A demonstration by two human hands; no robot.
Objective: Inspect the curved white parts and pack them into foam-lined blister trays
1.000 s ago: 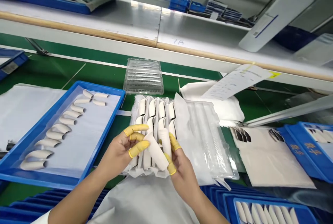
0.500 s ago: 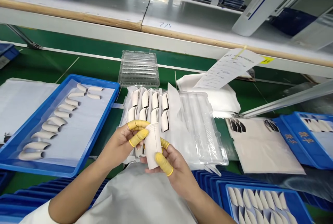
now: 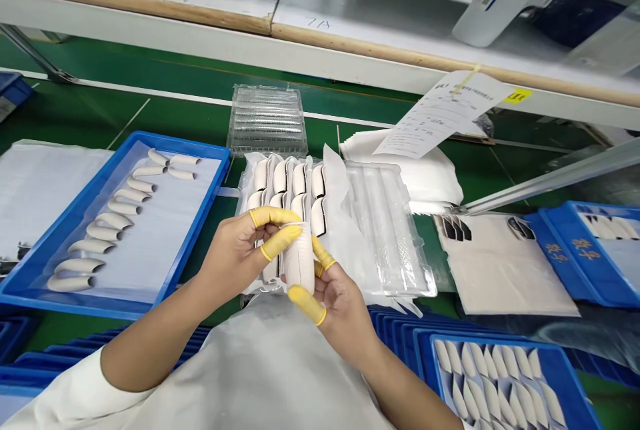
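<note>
Left hand [image 3: 235,253] and right hand [image 3: 340,297] both pinch one white curved piece [image 3: 299,262] at centre frame, over the clear tray [image 3: 387,217]; I judge cotted-fingertip contact only is best.

Bright, even overhead light; soft shadows; glare on the grey shelf [image 3: 350,17] at upper centre; wide-angle bending at edges; centre sharp.

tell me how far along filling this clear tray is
Done: the left channels of the clear blister tray hold packed white parts. In hand: the left hand and right hand pinch one white curved part at its near edge. Left: the tray's right channels look unfilled, and loose parts lie in the blue tray at left.
</note>
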